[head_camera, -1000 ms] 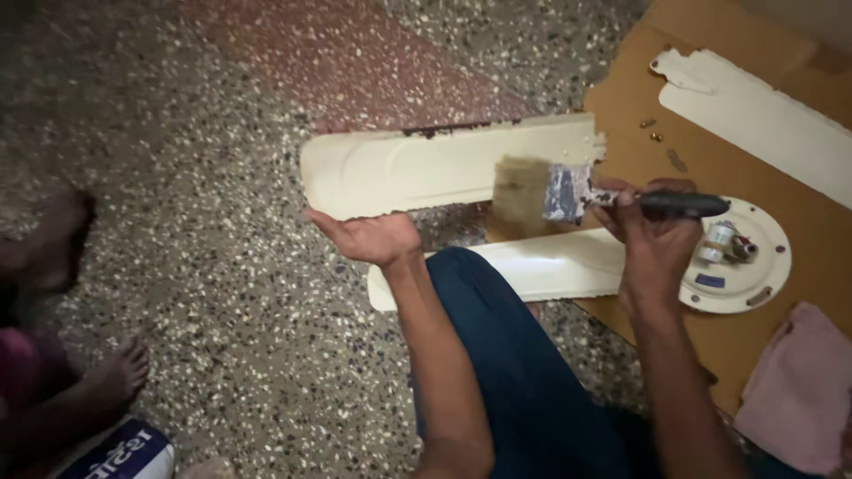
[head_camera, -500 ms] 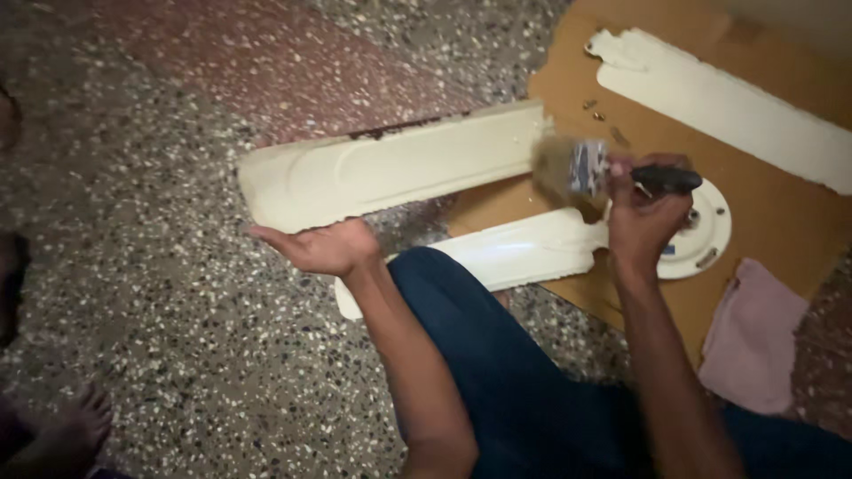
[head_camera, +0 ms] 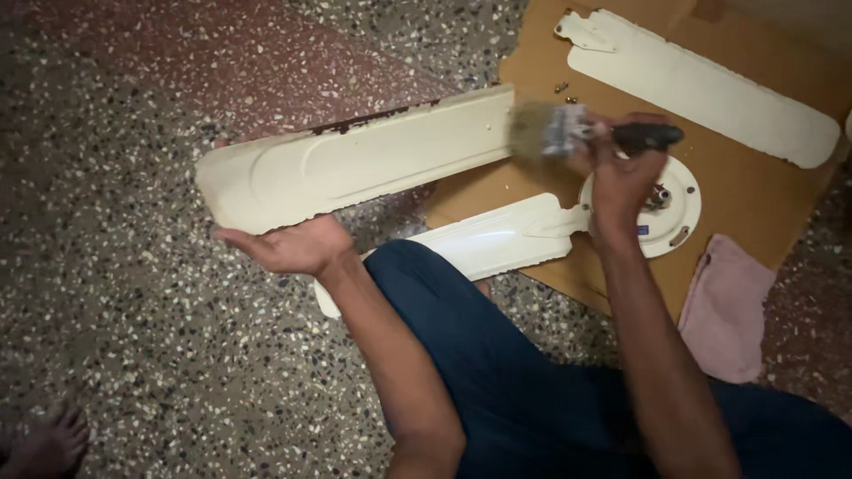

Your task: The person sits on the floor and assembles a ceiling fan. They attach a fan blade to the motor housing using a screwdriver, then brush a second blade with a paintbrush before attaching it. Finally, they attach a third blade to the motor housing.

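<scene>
The head view looks down on a speckled stone floor (head_camera: 133, 355) with a reddish band across the top. The left hand (head_camera: 288, 247) lies palm up under the near edge of a cream fan blade (head_camera: 355, 164), fingers cupped beneath it, propping the blade so that it runs from the left hand up and rightward toward the cardboard (head_camera: 754, 204). The blade's far edge shows dark rust spots.

The right hand (head_camera: 621, 173) is clenched around the dark handle of a paintbrush (head_camera: 581, 133). The brush lies roughly level, its metal ferrule just left of the fingers and its blurred bristles at the right end of the held blade; whether they touch it I cannot tell.

Below the right hand a round white motor hub (head_camera: 679, 208) sits on the cardboard, with a second blade (head_camera: 488, 244) joined to it and reaching left, partly off the cardboard onto the floor. A third blade (head_camera: 701, 84) lies loose at the top right of the cardboard, well apart from the hands. Small screws (head_camera: 565, 91) lie near its left end.

A pink cloth (head_camera: 723, 306) rests at the cardboard's right edge. The person's leg in dark blue trousers (head_camera: 497, 372) fills the lower middle. A bare foot (head_camera: 44, 443) of another person shows at the lower left corner.
</scene>
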